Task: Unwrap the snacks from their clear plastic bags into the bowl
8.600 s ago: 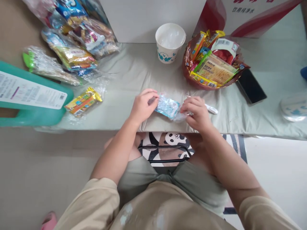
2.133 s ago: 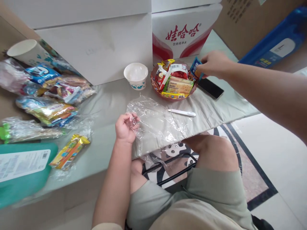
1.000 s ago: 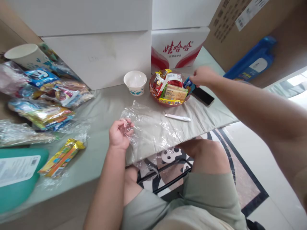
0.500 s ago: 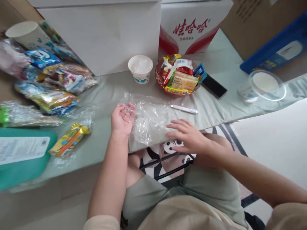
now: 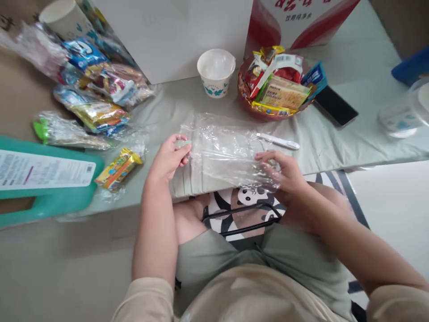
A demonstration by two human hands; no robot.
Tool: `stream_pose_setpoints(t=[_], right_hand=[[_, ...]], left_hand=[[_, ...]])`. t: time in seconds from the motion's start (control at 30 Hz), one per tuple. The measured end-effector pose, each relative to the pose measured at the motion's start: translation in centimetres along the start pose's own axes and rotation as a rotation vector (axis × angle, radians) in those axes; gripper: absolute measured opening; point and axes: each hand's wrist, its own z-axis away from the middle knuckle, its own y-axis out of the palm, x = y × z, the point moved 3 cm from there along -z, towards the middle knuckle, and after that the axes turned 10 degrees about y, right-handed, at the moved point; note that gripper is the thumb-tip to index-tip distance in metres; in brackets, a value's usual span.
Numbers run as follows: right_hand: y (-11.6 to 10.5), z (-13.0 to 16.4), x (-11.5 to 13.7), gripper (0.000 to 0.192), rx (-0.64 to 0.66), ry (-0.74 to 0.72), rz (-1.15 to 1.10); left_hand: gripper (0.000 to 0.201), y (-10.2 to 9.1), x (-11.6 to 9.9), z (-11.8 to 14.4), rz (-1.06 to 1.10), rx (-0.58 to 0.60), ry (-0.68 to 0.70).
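Low table (image 5: 351, 147) w/ pale grey-green cloth, front edge hanging over. Behind table, centre: big white box (image 5: 174, 36) as back wall; just right of it a red & white carton (image 5: 301, 22) w/ print. Far right of table, top corner: brown cardboard (image 5: 398, 18) & bit of blue (image 5: 412, 67). Left of table: tan surface (image 5: 20, 89), then teal plastic block (image 5: 50, 197) w/ white label near table's front-left edge. Below table front: beige floor (image 5: 67, 268) at left, white floor (image 5: 392, 201) at right, patterned mat (image 5: 241, 214) w/ panda print & dark border between. Light soft, even, daylight-like; no hard shadows.
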Motion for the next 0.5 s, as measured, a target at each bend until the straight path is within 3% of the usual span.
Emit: stream_pose_setpoints(t=[0.1,0.17,0.23,0.27,0.3,0.33,0.4,0.43,0.5], right_hand=[[-0.4,-0.5,-0.8,0.024,-0.180,0.201,-0.166],[-0.4,-0.8,-1.1,0.026,-0.295,0.259,-0.262],[-0.3,-1.2,-1.3,0.025,-0.368,0.289,-0.339],[-0.3,-1.4,-1.4,0.024,-0.387,0.302,-0.362],[-0.2,-1.5,-1.4,0.024,-0.397,0.314,-0.378],[-0.2,-1.7,-1.4,0.024,-0.397,0.326,-0.392],[-0.3,-1.9,-1.6,0.023,-0.403,0.360,-0.415],[-0.4,-2.0,-1.8,0.022,-0.416,0.379,-0.424],[-0.4,-2.0,-2.2,0.021,-0.444,0.411,-0.436]], left_hand=[[0.021,-1.2,-0.2,-0.1,0.000,-0.065,-0.021],[0.015,-2.2,-0.4,0.2,-0.021,-0.185,0.030],[0.013,-2.8,-0.9,1.0,-0.036,-0.300,0.246],[0.017,-2.5,-1.2,1.6,-0.063,-0.292,0.395],[0.025,-1.9,-1.5,2.4,-0.127,-0.210,0.542],[0.036,-0.9,-1.5,3.1,-0.244,-0.052,0.656],[0.054,1.5,-0.8,4.4,-0.565,0.317,0.697],[0.055,2.4,-0.3,4.7,-0.688,0.427,0.680],[0.047,3.5,0.4,4.7,-0.794,0.531,0.669]])
